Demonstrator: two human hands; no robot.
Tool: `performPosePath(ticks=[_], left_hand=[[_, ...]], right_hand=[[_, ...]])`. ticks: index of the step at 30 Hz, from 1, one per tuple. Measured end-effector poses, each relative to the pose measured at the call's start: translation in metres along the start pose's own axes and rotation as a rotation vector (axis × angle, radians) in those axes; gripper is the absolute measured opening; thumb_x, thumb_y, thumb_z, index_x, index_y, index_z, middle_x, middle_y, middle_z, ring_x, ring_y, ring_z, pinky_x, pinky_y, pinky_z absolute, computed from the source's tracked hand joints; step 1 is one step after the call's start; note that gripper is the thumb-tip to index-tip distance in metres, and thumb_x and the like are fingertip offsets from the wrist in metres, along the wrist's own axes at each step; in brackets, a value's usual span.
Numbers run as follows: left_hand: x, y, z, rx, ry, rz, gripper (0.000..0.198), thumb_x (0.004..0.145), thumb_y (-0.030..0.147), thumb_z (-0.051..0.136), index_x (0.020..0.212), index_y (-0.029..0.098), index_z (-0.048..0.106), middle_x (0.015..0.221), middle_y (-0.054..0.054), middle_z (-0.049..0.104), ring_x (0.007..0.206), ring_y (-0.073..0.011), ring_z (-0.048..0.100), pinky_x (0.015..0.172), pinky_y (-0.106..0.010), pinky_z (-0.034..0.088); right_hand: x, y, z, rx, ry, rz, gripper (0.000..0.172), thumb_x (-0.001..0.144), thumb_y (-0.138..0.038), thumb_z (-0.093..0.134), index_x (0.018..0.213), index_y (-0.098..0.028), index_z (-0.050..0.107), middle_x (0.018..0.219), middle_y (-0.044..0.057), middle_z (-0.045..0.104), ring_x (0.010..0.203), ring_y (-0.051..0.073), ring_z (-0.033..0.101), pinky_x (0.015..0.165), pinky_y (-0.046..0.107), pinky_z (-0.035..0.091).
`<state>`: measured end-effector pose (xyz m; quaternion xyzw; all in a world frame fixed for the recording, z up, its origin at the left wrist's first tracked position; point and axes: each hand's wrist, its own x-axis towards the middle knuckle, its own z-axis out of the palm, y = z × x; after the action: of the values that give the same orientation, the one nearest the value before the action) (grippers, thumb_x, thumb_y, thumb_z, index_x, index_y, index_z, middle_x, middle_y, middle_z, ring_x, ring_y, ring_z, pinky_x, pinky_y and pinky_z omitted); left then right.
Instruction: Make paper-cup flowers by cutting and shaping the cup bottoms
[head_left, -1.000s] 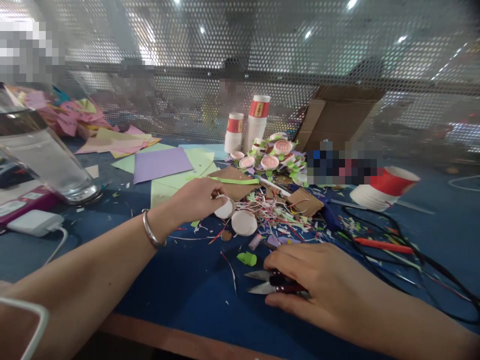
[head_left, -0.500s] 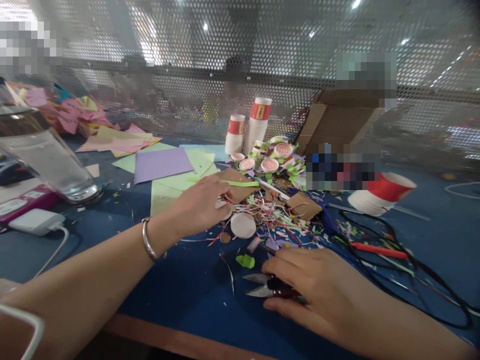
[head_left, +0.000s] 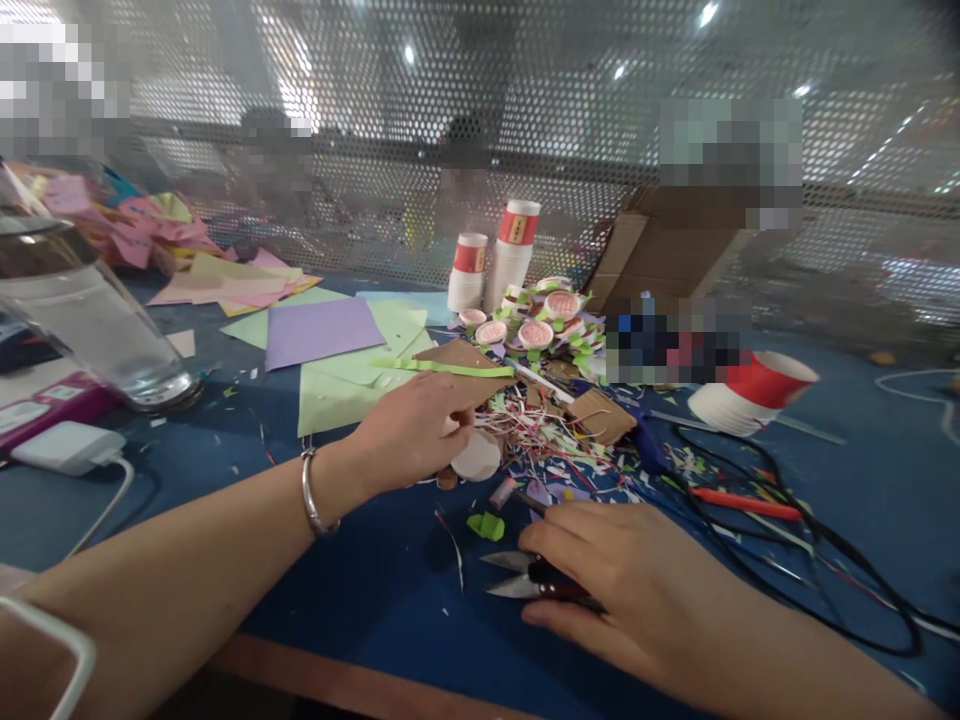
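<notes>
My left hand [head_left: 414,428] is at the near edge of the scrap pile, fingers bent and closed over the back of a white paper disc [head_left: 480,458]. What lies between its fingertips is mostly hidden. My right hand [head_left: 600,560] rests low on the blue table, wrapped around small thread snips [head_left: 514,575] whose two pointed blades face left, slightly apart. Just beyond the blades lies a crumpled lime-green scrap [head_left: 487,526]. Behind my left hand, a lime-green paper strip [head_left: 457,369] lies across a piece of brown cardboard [head_left: 469,355].
Paper shreds [head_left: 536,420] cover the middle. Beyond stand paper-cup stacks [head_left: 514,250] and a heap of round pink-printed pieces [head_left: 535,334]. Coloured sheets [head_left: 322,330] and a glass of water [head_left: 112,330] are left; a tipped cup stack [head_left: 765,390], black cable [head_left: 862,560] and orange pen [head_left: 746,503] are right.
My left hand has moved slightly right and nearer, onto the white disc, its fingers drawing in. My right hand keeps the snips in nearly the same place. The view has shifted slightly.
</notes>
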<state>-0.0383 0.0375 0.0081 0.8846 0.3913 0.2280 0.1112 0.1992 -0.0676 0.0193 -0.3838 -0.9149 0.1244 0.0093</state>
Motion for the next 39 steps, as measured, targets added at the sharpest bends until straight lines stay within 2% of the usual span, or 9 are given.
performPosePath(ticks=[3,7,11,17,21,25,29,35,39], left_hand=[[-0.003,-0.003,-0.005,-0.06,-0.019,0.011,0.016,0.083,0.015,0.056,0.09,0.023,0.068,0.082,-0.001,0.069,0.079,-0.0174,0.06,0.066,-0.029,0.04],[-0.003,-0.001,-0.011,-0.085,-0.053,0.06,0.012,0.083,0.015,0.057,0.082,0.021,0.067,0.084,-0.001,0.07,0.077,-0.0164,0.061,0.067,-0.029,0.042],[0.001,0.002,-0.014,-0.063,-0.036,-0.021,0.019,0.089,0.025,0.059,0.074,0.019,0.07,0.082,-0.005,0.068,0.077,-0.0186,0.06,0.072,-0.034,0.043],[0.011,-0.015,-0.014,-0.207,0.206,-0.242,0.013,0.091,0.022,0.059,0.095,0.019,0.071,0.097,-0.006,0.071,0.082,-0.0168,0.063,0.073,-0.031,0.047],[0.014,-0.026,-0.014,-0.25,0.265,-0.282,0.012,0.09,0.018,0.058,0.095,0.017,0.069,0.102,-0.008,0.072,0.087,-0.017,0.064,0.077,-0.031,0.049],[0.012,-0.027,-0.014,-0.216,0.197,-0.274,0.011,0.088,0.02,0.059,0.091,0.018,0.07,0.099,-0.007,0.073,0.086,-0.0176,0.064,0.076,-0.031,0.049],[0.01,-0.021,-0.012,-0.148,0.106,-0.224,0.012,0.084,0.022,0.062,0.089,0.02,0.073,0.095,-0.006,0.074,0.085,-0.019,0.064,0.074,-0.033,0.048],[0.008,0.001,-0.001,-0.124,0.026,-0.09,0.017,0.087,0.029,0.061,0.084,0.021,0.076,0.086,-0.006,0.075,0.088,-0.0228,0.064,0.086,-0.041,0.048],[0.006,0.016,0.009,-0.086,-0.049,-0.046,0.018,0.086,0.034,0.063,0.091,0.023,0.076,0.098,-0.008,0.074,0.104,-0.0277,0.062,0.095,-0.046,0.045]], right_hand=[[0.001,-0.001,-0.002,0.016,-0.015,0.017,0.019,0.095,-0.037,0.065,0.105,-0.02,0.067,0.097,0.005,0.072,0.085,0.027,0.067,0.07,0.038,0.046],[0.0,-0.002,-0.005,0.032,-0.031,0.026,0.02,0.096,-0.036,0.065,0.106,-0.02,0.068,0.099,0.006,0.073,0.088,0.027,0.068,0.072,0.04,0.048],[-0.001,-0.001,-0.003,0.014,-0.003,0.008,0.019,0.095,-0.036,0.065,0.105,-0.02,0.068,0.097,0.005,0.073,0.084,0.027,0.068,0.069,0.038,0.047],[-0.001,0.001,0.0,0.016,0.041,-0.031,0.022,0.098,-0.037,0.061,0.11,-0.02,0.068,0.097,0.006,0.072,0.085,0.026,0.067,0.069,0.037,0.047],[-0.003,0.0,-0.001,0.015,0.045,-0.041,0.023,0.098,-0.039,0.061,0.109,-0.02,0.068,0.096,0.006,0.072,0.085,0.026,0.066,0.07,0.037,0.047],[-0.004,0.003,-0.004,0.015,0.121,-0.058,0.025,0.097,-0.041,0.062,0.108,-0.019,0.07,0.095,0.007,0.073,0.085,0.025,0.067,0.069,0.035,0.047],[-0.003,0.012,-0.007,-0.003,0.281,-0.05,0.022,0.101,-0.036,0.057,0.104,-0.019,0.07,0.091,0.007,0.074,0.082,0.022,0.069,0.07,0.032,0.049],[-0.003,0.04,-0.018,-0.039,0.419,0.206,0.023,0.101,-0.037,0.054,0.1,-0.021,0.07,0.086,0.005,0.075,0.071,0.019,0.069,0.065,0.03,0.049],[-0.004,0.055,-0.024,0.028,0.42,0.331,0.026,0.101,-0.044,0.053,0.099,-0.022,0.068,0.082,0.002,0.074,0.06,0.015,0.064,0.059,0.029,0.047]])
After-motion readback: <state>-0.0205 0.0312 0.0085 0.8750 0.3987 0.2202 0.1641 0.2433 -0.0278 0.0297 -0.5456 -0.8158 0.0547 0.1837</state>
